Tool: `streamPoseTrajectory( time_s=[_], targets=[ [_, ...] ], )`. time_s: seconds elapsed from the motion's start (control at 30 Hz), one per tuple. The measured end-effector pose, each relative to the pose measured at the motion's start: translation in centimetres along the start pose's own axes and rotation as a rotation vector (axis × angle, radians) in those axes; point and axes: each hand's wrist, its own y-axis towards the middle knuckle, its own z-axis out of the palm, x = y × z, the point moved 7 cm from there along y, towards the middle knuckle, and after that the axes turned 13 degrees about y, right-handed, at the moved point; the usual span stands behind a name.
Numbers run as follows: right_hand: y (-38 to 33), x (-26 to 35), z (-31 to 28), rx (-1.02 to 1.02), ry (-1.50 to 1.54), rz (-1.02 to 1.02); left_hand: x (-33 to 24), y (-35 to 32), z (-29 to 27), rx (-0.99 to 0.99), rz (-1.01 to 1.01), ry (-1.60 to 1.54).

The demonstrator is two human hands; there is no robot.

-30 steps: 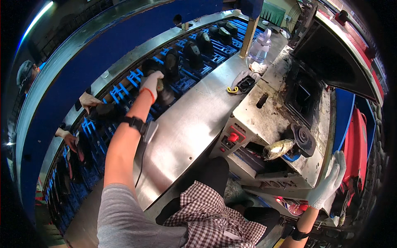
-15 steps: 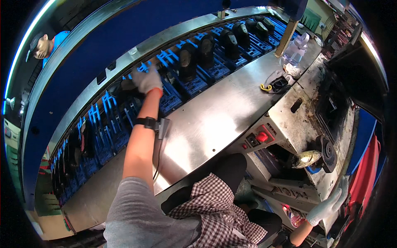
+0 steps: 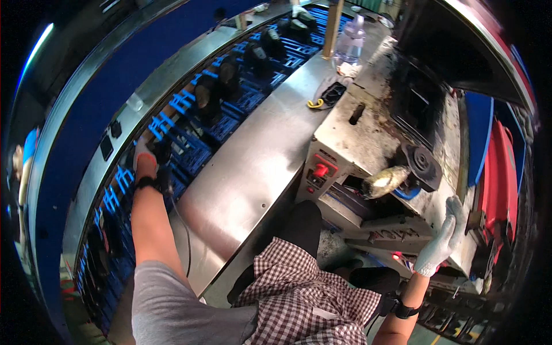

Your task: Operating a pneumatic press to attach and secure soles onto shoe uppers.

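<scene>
My left hand (image 3: 144,152), in a pale glove with an orange cuff, reaches down onto the blue-lit slatted conveyor (image 3: 192,149). It is beside a dark shoe-like piece (image 3: 163,150); its fingers are shaded and mostly hidden, so a grip cannot be made out. My right hand (image 3: 441,244), in a white glove, holds nothing. Its fingers are stretched out near the edge of the worn machine (image 3: 339,129). On that machine, a pale, worn, foot-shaped form (image 3: 386,182) juts out beside a black round-topped part (image 3: 424,164).
Several dark shoes (image 3: 256,54) stand along the conveyor. Between it and me runs a metal ledge (image 3: 241,172). A clear bottle (image 3: 349,43) and a black item with a yellow hook (image 3: 315,104) lie toward its far end. A red switch (image 3: 321,171) sits on the machine's front.
My view has swung to the right. My left hand has moved left and lower along the conveyor, down beside a dark piece. My right hand stays stretched out by the machine.
</scene>
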Motion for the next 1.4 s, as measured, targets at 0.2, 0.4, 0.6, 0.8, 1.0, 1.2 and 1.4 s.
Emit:
streamPoseTrajectory(
  time_s=[0.2, 0.4, 0.6, 0.8, 1.0, 1.2, 1.4],
  targets=[
    [1.2, -1.0, -2.2, -0.018, 0.108, 0.029, 2.2, -3.0, -7.1, 0.546, 0.25, -0.636],
    [3.4, 6.3, 4.2, 0.35, 0.207, -0.161, -0.2, -19.8, -5.3, 1.077, 0.459, -0.543],
    [3.8, 12.0, 15.9, 0.919, 0.324, -0.253, -4.4, -45.9, 3.6, 1.688, 0.265, -0.571],
    [6.7, 10.2, 20.2, 0.961, 0.602, 0.222, -6.7, -61.7, 10.0, 1.979, 0.336, -0.503],
    [16.1, 2.6, 15.6, 0.551, 0.72, 0.837, -10.6, -67.3, 12.6, 1.556, 1.151, -0.15],
    [24.2, -6.0, 16.5, 0.422, 0.056, 0.385, -17.6, -72.3, 6.1, 1.077, 1.765, -0.662],
    [22.0, -5.0, 21.0, 0.717, -0.804, 0.238, -22.6, -77.5, 7.0, 0.797, 2.054, -0.596]
  ],
)
